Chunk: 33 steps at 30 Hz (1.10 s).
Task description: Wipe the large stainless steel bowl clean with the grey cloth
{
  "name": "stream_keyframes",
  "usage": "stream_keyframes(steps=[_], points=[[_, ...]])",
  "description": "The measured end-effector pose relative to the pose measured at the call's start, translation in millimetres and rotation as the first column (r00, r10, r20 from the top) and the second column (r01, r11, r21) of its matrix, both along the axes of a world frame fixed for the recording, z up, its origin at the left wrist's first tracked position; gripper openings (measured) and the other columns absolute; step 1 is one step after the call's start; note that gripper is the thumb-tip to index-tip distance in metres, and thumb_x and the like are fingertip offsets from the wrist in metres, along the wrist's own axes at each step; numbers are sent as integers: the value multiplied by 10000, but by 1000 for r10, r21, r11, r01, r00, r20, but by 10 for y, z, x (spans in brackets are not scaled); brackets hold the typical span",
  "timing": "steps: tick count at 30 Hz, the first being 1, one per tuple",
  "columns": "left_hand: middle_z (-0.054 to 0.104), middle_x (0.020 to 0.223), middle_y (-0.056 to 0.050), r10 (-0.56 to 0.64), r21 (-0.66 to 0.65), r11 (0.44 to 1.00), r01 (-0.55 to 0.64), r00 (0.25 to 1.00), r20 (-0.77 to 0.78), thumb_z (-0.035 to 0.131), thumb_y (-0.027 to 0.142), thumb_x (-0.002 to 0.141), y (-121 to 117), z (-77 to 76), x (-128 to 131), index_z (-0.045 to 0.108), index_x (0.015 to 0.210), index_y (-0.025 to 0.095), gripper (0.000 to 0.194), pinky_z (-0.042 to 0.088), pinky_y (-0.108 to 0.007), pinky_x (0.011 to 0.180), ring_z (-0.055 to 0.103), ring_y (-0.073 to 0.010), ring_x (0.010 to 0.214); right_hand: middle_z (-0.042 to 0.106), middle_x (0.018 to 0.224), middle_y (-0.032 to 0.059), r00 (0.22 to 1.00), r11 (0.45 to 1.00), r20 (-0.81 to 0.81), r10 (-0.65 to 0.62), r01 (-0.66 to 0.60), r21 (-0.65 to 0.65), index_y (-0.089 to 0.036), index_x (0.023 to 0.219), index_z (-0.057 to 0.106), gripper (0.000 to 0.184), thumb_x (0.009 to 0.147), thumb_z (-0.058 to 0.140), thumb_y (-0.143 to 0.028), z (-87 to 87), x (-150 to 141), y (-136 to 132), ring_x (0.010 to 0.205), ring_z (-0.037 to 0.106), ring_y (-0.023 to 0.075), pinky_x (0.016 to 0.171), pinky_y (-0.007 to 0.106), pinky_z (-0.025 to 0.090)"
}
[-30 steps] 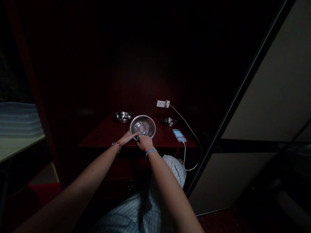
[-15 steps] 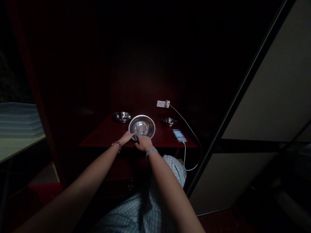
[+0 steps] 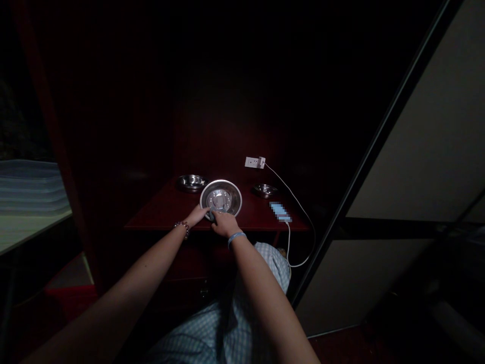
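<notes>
A round stainless steel bowl (image 3: 232,194) is tipped toward me above the front part of a dark red desk. My left hand (image 3: 197,216), with a beaded bracelet at the wrist, grips its lower left rim. My right hand (image 3: 225,223), with a blue band at the wrist, presses a greyish cloth (image 3: 213,213) against the bowl's near edge. The right fingertips are partly hidden by the hand and cloth. Two more metal bowls stand behind: a left bowl (image 3: 192,183) and a smaller right bowl (image 3: 264,190).
A blurred-out phone (image 3: 280,212) lies on the desk (image 3: 151,217) at the right. Its white cable (image 3: 299,202) loops over the edge, with a charger in the wall socket (image 3: 253,162). Stacked clear plastic containers (image 3: 30,187) stand on a shelf at far left.
Hardly anything differs. Both hands stay at the bowl, and the right hand with the cloth has shifted only very slightly along its near edge.
</notes>
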State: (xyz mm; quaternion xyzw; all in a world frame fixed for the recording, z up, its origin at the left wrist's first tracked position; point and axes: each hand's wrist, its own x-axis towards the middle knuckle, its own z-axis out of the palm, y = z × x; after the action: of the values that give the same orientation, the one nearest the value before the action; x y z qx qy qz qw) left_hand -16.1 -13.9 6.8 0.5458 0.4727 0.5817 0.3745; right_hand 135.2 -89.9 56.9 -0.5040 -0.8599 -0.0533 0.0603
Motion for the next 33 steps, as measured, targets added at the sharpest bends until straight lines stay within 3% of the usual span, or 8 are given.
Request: stream_keyframes(steps=[33], points=[[799, 996, -123, 3, -27, 1000, -3, 1000, 10, 673, 189, 633, 42, -40, -8, 708, 908, 124, 285, 542, -438, 999, 722, -319, 1056, 640, 1392, 123, 1000, 1000, 2, 10, -10, -8, -186, 1402, 515, 493, 918, 561, -268, -12, 9, 13, 1223, 643, 260, 987, 375, 512]])
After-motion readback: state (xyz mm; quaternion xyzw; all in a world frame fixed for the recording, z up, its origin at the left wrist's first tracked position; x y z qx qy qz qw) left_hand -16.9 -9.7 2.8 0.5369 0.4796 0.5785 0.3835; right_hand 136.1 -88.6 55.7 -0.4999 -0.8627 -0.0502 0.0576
